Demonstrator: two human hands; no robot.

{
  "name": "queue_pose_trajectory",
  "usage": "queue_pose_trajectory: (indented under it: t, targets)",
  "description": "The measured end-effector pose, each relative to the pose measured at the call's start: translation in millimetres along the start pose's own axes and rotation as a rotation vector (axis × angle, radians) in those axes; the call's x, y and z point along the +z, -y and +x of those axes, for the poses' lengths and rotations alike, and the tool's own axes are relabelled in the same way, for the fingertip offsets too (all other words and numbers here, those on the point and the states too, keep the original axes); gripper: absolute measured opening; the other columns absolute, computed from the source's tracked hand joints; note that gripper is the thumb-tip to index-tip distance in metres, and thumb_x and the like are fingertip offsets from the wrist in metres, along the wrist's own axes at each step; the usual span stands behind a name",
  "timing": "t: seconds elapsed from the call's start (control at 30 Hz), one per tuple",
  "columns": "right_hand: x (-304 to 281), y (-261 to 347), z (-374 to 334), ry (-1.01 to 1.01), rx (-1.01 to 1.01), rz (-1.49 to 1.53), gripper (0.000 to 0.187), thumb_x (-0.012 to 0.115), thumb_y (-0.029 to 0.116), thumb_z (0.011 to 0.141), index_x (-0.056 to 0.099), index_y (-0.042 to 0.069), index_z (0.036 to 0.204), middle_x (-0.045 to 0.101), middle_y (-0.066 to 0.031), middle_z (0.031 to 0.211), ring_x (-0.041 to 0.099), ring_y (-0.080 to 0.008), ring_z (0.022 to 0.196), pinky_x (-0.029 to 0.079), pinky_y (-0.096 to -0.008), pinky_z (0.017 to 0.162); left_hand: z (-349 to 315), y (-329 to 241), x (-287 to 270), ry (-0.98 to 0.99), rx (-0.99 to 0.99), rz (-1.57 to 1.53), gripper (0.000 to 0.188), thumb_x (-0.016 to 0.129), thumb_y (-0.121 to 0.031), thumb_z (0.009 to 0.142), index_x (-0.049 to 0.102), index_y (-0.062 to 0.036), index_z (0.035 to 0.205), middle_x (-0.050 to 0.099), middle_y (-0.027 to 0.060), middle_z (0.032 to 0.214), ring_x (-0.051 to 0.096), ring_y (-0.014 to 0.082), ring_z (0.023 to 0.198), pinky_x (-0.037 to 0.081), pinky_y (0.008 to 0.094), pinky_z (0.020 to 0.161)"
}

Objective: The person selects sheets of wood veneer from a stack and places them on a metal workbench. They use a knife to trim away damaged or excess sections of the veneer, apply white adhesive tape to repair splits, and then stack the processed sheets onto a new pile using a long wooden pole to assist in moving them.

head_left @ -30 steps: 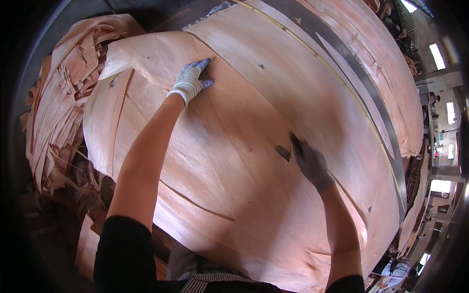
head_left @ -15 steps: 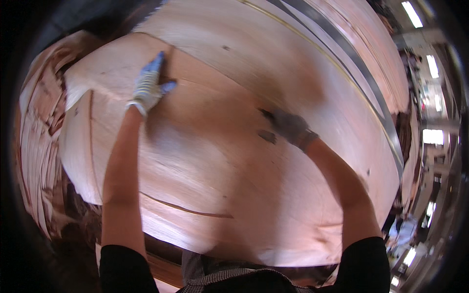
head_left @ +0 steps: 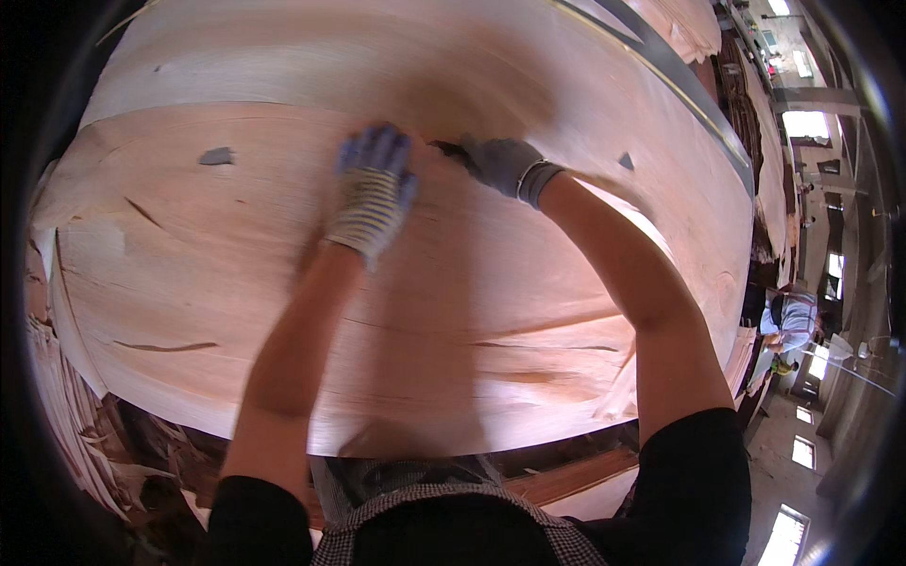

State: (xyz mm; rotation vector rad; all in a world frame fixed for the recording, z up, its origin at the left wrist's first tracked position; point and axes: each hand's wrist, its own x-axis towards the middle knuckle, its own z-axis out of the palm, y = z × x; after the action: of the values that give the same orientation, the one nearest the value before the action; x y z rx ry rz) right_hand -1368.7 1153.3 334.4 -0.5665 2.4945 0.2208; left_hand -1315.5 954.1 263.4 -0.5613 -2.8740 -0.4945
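Observation:
Across the middle of the view spreads a broad, pale reddish-brown wood veneer sheet point(head_left: 236, 283). My left hand point(head_left: 376, 193), in a blue-palmed glove with a yellow-and-white striped back, lies on it with fingers stretched forward, a little blurred. Just to its right, my right hand point(head_left: 507, 170), in a grey glove, is closed low over the sheet. A small dark piece point(head_left: 453, 153) shows at its fingertips; what it is I cannot make out. Small grey patches mark the veneer, one on the left point(head_left: 217, 156) and another right of my right hand point(head_left: 626, 160).
A dark strip with a yellowish edge point(head_left: 679, 90) crosses the far right. Ragged veneer layers point(head_left: 71, 377) hang at the left. Splits point(head_left: 165, 346) and raised folds point(head_left: 557, 325) run through the sheet. Farther right, a person in a light top point(head_left: 793, 316) is in the workshop.
The view has swung right, so the sheet shifts left in it. My left hand has come close to my right hand. The right hand is farther along the sheet, still closed.

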Motion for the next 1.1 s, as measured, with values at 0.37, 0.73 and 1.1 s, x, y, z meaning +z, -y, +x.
queue_pose_trajectory:
  t: [0.37,0.73,1.1]
  targets:
    - [286,-121,-349,-0.221,0.533,0.211,0.026,0.042,0.029,0.093,0.05,0.015,0.113,0.061,-0.0119,0.06,0.056,-0.0311,0.044,0.044,-0.0436,0.04,4,-28,10,-0.069,0.104,0.196,0.049,0.052,-0.023,0.086,0.043,-0.0078,0.131,0.041,0.0118,0.137,0.037,0.0286,0.127,0.024,0.0432,0.107]
    - [151,-213,-275,-0.816,0.62,0.341,0.042,0.063,0.032,0.081,0.052,0.009,0.114,0.054,-0.0139,0.113,0.059,-0.0345,0.093,0.05,-0.042,0.072,3,-22,-5,-0.08,0.082,0.164,0.049,0.055,-0.018,0.083,0.044,-0.0067,0.13,0.042,0.0125,0.136,0.038,0.0287,0.126,0.026,0.0422,0.106]
    - [131,-9,-396,-1.002,0.629,0.279,0.005,0.063,0.006,0.081,0.058,0.005,0.08,0.054,-0.012,0.071,0.055,-0.0257,0.061,0.045,-0.035,0.053,-14,-17,-1,-0.202,-0.105,0.112,0.036,0.064,-0.029,0.077,0.057,-0.0086,0.105,0.055,0.0146,0.112,0.048,0.0378,0.108,0.036,0.0502,0.092]
